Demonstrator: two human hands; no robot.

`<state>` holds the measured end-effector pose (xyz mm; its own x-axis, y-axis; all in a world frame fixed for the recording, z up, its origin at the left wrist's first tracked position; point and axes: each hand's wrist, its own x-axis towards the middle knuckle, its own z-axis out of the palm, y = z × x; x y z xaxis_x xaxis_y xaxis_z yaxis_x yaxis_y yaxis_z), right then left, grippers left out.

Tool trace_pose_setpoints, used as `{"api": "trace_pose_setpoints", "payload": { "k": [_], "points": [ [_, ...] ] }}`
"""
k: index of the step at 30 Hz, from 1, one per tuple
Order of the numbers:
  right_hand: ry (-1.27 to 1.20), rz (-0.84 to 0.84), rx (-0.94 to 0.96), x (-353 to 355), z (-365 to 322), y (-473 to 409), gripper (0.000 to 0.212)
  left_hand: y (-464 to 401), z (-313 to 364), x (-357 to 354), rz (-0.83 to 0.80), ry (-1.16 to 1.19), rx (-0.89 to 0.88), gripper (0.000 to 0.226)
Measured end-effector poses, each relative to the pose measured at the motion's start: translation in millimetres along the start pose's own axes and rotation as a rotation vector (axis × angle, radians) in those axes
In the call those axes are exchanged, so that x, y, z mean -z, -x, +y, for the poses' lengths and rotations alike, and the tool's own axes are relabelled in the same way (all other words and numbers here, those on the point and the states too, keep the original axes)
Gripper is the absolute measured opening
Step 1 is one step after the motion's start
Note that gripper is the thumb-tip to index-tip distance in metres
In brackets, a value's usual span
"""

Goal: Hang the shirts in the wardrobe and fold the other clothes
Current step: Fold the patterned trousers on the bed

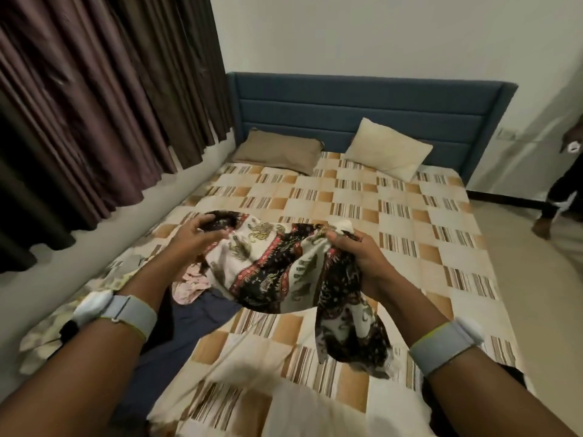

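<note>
Bedroom around me, white walls, and I'm standing over a wide bed point(394, 222) dressed in a checked sheet of cream, tan and striped squares. Behind it runs a padded blue headboard point(362, 102), with a brown pillow point(277, 151) lying flat at the far left and a cream pillow point(388, 149) propped against the headboard to its right. Dark brown curtains point(94, 105) hang down the left side above a pale ledge. Over at the far right edge, another person point(564, 184) in dark clothes stands on the pale floor, only partly in view.

Now my hands. My left hand point(195, 234) has its fingers curled over the top left corner of a patterned cloth point(277, 263), cream and black with red bands and small gold motifs. My right hand point(356, 253) is bunched tight on the cloth's upper right part, thumb pressed over the gathered fabric. The cloth is held up off the bed between the two, sagging in the middle, and a long tail drops from my right hand down toward the sheet. Grey bands wrap both my wrists.

Under my left arm, more clothes lie on the bed: a pink garment point(192, 283), crumpled, and a navy garment point(189, 323) spread just beside it, with a pale printed piece point(60, 323) at the bed's left edge.

No writing or label that I can read anywhere.
</note>
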<state>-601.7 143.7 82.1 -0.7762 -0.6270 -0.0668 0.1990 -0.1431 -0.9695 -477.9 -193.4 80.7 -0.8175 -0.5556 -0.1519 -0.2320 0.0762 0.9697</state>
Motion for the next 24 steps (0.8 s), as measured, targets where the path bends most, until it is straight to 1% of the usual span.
{"api": "trace_pose_setpoints", "payload": {
  "k": [2, 3, 4, 5, 6, 9, 10, 11, 12, 14, 16, 17, 18, 19, 21, 22, 23, 24],
  "points": [
    [0.010, -0.051, -0.010, -14, -3, -3, 0.046, 8, 7, -8, -0.101, -0.398, 0.039, 0.041],
    [0.026, -0.074, -0.014, -21, -6, -5, 0.044, 12, 10, -13, -0.194, -0.565, 0.043, 0.041],
    [0.049, -0.099, -0.022, -28, -5, -7, 0.044, 19, 9, -16, -0.280, -0.669, 0.049, 0.047],
    [0.089, -0.119, -0.032, -34, -5, -10, 0.045, 25, 9, -21, -0.333, -0.679, 0.035, 0.055],
    [0.139, -0.142, -0.035, -38, -4, -13, 0.044, 34, 9, -28, -0.365, -0.612, -0.010, 0.061],
    [0.326, -0.248, -0.041, -48, 1, -17, 0.024, 68, 14, -57, -0.477, -0.217, -0.198, 0.075],
    [0.385, -0.299, -0.035, -51, 0, -16, 0.020, 74, 15, -65, -0.505, -0.137, -0.225, 0.077],
    [0.430, -0.367, -0.029, -58, -2, -16, 0.017, 80, 16, -70, -0.516, -0.087, -0.233, 0.073],
    [0.459, -0.429, -0.029, -65, -4, -16, 0.016, 85, 14, -71, -0.507, -0.054, -0.235, 0.067],
    [0.498, -0.463, -0.020, -69, -12, -17, 0.013, 89, 11, -78, -0.509, -0.091, -0.230, 0.050],
    [0.529, -0.467, 0.006, -72, -17, -21, 0.012, 93, 7, -77, -0.492, -0.160, -0.214, 0.023],
    [0.556, -0.470, 0.023, -72, -18, -21, 0.014, 93, 4, -74, -0.469, -0.179, -0.207, 0.011],
    [0.597, -0.484, 0.032, -70, -17, -21, 0.020, 93, 5, -68, -0.425, -0.185, -0.199, 0.007],
    [0.655, -0.525, 0.015, -67, -14, -20, 0.029, 91, 7, -60, -0.370, -0.194, -0.202, 0.011],
    [0.825, -0.633, -0.103, -58, 2, -17, 0.049, 84, 11, -38, -0.240, -0.174, -0.214, 0.035],
    [0.936, -0.675, -0.168, -50, 15, -16, 0.055, 80, 14, -24, -0.161, -0.149, -0.230, 0.046],
    [1.033, -0.709, -0.235, -40, 27, -16, 0.058, 74, 15, -9, -0.074, -0.124, -0.245, 0.052],
    [1.084, -0.731, -0.312, -31, 37, -13, 0.061, 69, 16, 5, 0.011, -0.091, -0.253, 0.047]
  ]
}}
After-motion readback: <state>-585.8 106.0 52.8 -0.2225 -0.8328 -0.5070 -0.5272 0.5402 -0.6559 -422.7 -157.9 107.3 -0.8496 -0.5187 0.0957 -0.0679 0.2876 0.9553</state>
